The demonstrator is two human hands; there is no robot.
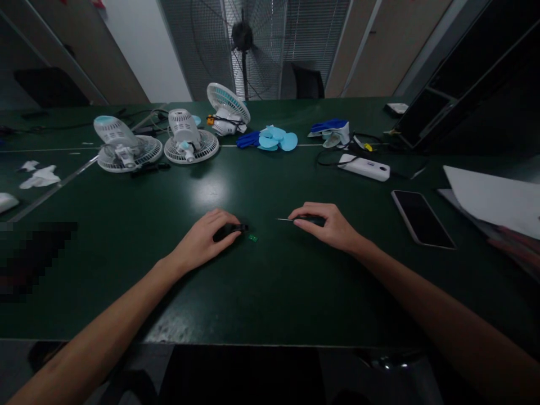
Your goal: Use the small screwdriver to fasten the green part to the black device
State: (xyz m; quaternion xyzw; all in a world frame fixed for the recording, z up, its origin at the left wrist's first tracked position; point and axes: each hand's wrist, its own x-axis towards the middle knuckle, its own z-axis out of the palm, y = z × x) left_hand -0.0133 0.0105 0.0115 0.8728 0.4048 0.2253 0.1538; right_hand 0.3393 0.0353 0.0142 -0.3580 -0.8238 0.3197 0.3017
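On the dark green table, my left hand (210, 237) is closed around a small black device (241, 228), most of it covered by the fingers. Just right of those fingertips lies a little green circuit board (253, 238), flat on the tabletop. My right hand (327, 223) grips a screwdriver (310, 220) by its dark handle. The thin metal shaft points left, toward the board, with a gap between them.
Two white fans (192, 147) (130, 153) lie face down at the back left, near another fan (228, 109). Light blue fan blades (277, 138), gloves (331, 133), a white power strip (364, 167), a phone (423, 219) and papers (493, 197) are farther right.
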